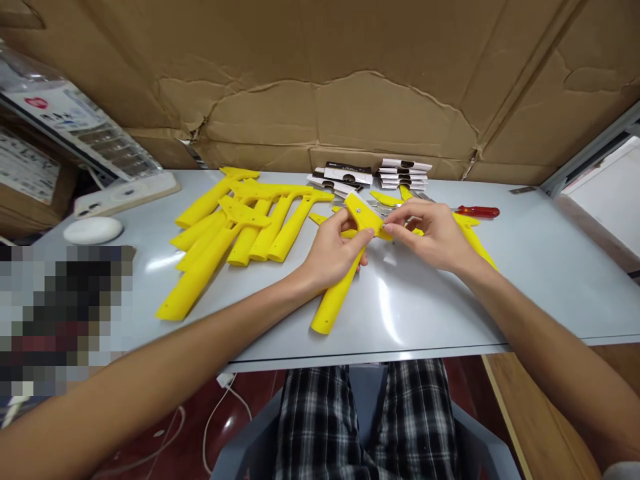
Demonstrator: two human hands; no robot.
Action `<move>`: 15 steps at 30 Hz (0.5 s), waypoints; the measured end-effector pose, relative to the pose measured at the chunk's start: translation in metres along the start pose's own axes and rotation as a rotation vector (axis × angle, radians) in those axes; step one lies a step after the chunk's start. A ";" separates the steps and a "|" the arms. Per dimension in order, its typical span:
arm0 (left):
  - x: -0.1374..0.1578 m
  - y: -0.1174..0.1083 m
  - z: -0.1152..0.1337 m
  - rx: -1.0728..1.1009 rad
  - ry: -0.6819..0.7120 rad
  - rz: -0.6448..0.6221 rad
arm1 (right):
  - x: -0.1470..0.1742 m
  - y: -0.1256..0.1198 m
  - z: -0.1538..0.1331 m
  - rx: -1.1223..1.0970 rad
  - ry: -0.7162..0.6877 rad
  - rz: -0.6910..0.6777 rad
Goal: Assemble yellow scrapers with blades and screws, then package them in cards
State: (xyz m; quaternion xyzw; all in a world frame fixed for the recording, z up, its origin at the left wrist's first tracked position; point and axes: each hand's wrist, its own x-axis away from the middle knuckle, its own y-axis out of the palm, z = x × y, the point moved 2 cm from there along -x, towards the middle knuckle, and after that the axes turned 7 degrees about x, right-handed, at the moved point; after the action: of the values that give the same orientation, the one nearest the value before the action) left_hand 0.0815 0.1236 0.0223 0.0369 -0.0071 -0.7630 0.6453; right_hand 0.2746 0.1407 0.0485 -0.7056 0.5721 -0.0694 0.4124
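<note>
My left hand (336, 248) is wrapped round the neck of a yellow plastic scraper handle (334, 303), holding it tilted above the table. One screw shows in its wide head. My right hand (425, 230) pinches at the right corner of that head, thumb against forefinger; whatever lies between the fingertips is too small to make out. Left of my hands lies a heap of similar yellow scraper handles (200, 270), partly overlapping. More yellow parts (477, 243) rest behind and beside my right hand, which partly hides them.
Small black-and-white card packets (404, 175) are stacked at the back, near a red-handled screwdriver (479, 212). A white power strip (127, 193) and a white computer mouse (93, 230) sit at the left. Brown cardboard (320, 80) stands behind the grey table (560, 267).
</note>
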 end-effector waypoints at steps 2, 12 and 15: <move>0.000 0.000 0.000 -0.005 0.005 0.006 | 0.001 0.005 0.002 -0.033 0.016 0.018; 0.000 -0.001 0.001 -0.020 0.046 0.008 | 0.003 0.014 0.010 -0.041 -0.028 0.087; -0.001 -0.001 -0.002 -0.016 0.048 0.007 | 0.003 0.015 0.010 -0.054 -0.020 0.094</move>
State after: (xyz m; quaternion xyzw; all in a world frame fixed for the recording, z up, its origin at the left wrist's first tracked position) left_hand 0.0807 0.1250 0.0202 0.0501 0.0144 -0.7597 0.6482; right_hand 0.2700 0.1432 0.0304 -0.6896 0.6019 -0.0275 0.4018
